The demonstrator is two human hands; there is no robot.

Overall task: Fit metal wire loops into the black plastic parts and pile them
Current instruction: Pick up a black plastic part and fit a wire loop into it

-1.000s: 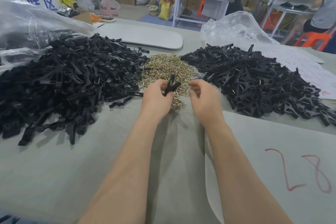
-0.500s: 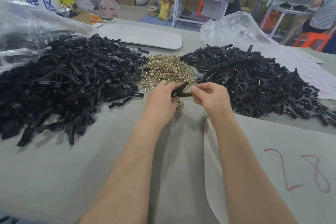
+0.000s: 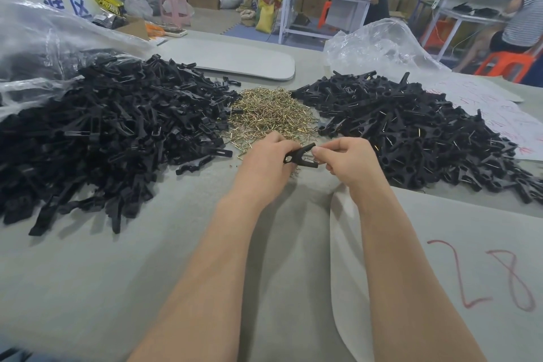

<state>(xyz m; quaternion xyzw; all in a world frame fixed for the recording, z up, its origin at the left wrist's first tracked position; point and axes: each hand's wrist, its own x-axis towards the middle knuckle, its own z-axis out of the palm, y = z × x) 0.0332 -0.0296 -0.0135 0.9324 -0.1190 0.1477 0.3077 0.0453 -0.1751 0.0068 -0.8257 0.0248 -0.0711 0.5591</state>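
Observation:
My left hand [image 3: 261, 160] grips a black plastic part [image 3: 299, 153] just in front of a small heap of brass-coloured wire loops [image 3: 269, 116]. My right hand [image 3: 349, 160] pinches a thin wire loop [image 3: 313, 156] at the part's right end, thumb and forefinger together. A big pile of bare black parts [image 3: 105, 132] lies to the left. To the right lies a pile of black parts with wire loops in them [image 3: 417, 132].
The grey table [image 3: 102, 288] carries a paper sheet marked 28 [image 3: 470, 258] under my right forearm, clear plastic bags [image 3: 379, 47] behind both piles and a flat grey board [image 3: 229, 57] at the back. People, shelves and cartons stand beyond the table.
The black part has turned from upright to lying sideways in my left hand. My right hand came in from the wire heap and now pinches a loop against the part.

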